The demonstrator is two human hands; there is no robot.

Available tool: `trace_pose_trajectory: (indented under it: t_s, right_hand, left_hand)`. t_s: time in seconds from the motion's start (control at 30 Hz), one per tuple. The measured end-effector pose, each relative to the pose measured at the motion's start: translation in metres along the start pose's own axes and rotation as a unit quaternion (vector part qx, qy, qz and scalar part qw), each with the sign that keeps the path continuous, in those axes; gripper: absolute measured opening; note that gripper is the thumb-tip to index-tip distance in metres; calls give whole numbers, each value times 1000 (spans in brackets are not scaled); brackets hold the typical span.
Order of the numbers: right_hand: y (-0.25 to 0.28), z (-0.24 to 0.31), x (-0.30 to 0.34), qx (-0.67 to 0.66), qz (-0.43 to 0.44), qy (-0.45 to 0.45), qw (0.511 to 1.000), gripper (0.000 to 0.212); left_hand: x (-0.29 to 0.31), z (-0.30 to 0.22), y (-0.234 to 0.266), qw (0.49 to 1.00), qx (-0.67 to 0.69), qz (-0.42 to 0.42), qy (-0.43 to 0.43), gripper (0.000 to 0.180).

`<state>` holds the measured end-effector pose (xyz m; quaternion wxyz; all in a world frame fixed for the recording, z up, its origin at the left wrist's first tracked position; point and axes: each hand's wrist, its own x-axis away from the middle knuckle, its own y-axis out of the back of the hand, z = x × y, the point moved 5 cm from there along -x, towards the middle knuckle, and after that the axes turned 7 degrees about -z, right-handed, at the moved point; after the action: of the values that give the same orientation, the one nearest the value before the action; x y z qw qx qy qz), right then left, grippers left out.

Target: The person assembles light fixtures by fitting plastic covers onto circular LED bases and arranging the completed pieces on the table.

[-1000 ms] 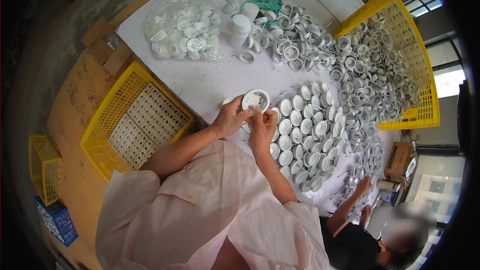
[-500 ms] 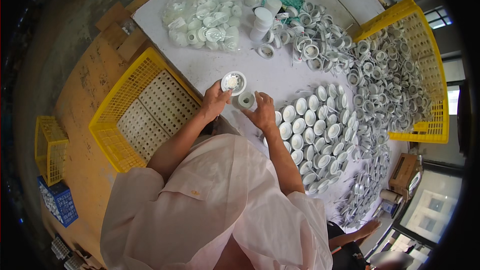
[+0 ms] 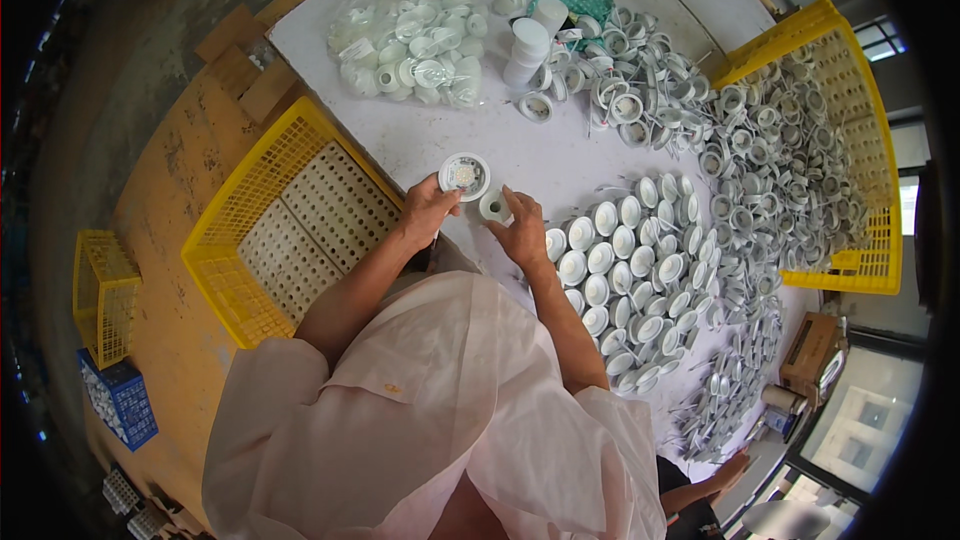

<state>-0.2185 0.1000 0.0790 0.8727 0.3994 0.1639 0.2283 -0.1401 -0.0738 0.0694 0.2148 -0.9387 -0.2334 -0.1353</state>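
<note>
My left hand [image 3: 428,208] grips a round white downlight housing [image 3: 465,178] by its rim, with the open face turned up and a pale LED board showing inside. Close beside it, my right hand [image 3: 521,230] pinches a small white ring-shaped piece [image 3: 493,206] with a dark hole in its middle, thumb on the near side and fingers on the far side. The two parts are almost touching, above the white table [image 3: 400,140]. Right of my right hand, many finished-looking white round downlights [image 3: 622,240] stand in tilted rows.
A clear bag of white cups [image 3: 410,45] lies at the far left of the table. Stacked white discs [image 3: 527,52] stand near loose grey-white housings [image 3: 640,85]. A tipped yellow crate [image 3: 890,190] spills more housings at right; another yellow crate [image 3: 215,225] sits left. A co-worker's hand [image 3: 728,472] shows lower right.
The downlight housing has tilted, so its LED board shows more fully. My right fingers have drawn in on the ring-shaped piece. The co-worker's hand has shifted slightly.
</note>
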Motion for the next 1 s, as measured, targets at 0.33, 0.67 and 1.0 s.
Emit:
trace_pose_trajectory:
  t_s: [0.33, 0.67, 1.0]
  right_hand:
    - [15, -4, 4, -66, -71, -3, 995, 67]
    - [76, 30, 0, -175, -133, -21, 975, 69]
    - [76, 63, -13, -96, -66, 52, 992, 71]
  left_hand:
    - [0, -13, -17, 991, 53, 8, 119, 29]
    - [-5, -4, -21, 989, -56, 105, 89, 24]
    - [4, -5, -36, 982, -41, 146, 113, 31]
